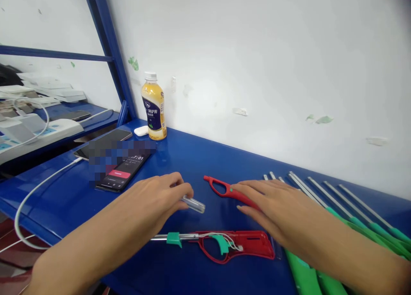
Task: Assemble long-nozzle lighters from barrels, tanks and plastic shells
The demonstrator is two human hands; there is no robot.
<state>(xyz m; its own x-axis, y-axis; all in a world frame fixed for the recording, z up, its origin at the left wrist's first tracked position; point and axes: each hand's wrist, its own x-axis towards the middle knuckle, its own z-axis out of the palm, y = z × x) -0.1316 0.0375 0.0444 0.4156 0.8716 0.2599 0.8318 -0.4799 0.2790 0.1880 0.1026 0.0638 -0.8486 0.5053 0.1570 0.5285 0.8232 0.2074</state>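
Note:
My left hand (163,194) is closed around a short clear plastic tube (195,205), whose end sticks out to the right. My right hand (272,201) lies over a red lighter casing half (221,189), fingers stretched across it and thumb apart. The casing's loop handle shows; its far end is hidden under the hand. Nearer to me lies an opened red stick lighter half (253,243) with white wires inside, a green trigger (221,244), and a metal rod (160,237) carrying a green piece (174,239). My left forearm hides the rod's far end.
Several green stick lighters (302,273) with metal rods lie at the right, partly under my right arm. At the back left stand a yellow drink bottle (154,108) and two phones (123,173). A white cable (24,209) loops over the table's left edge. A white wall (257,64) rises behind.

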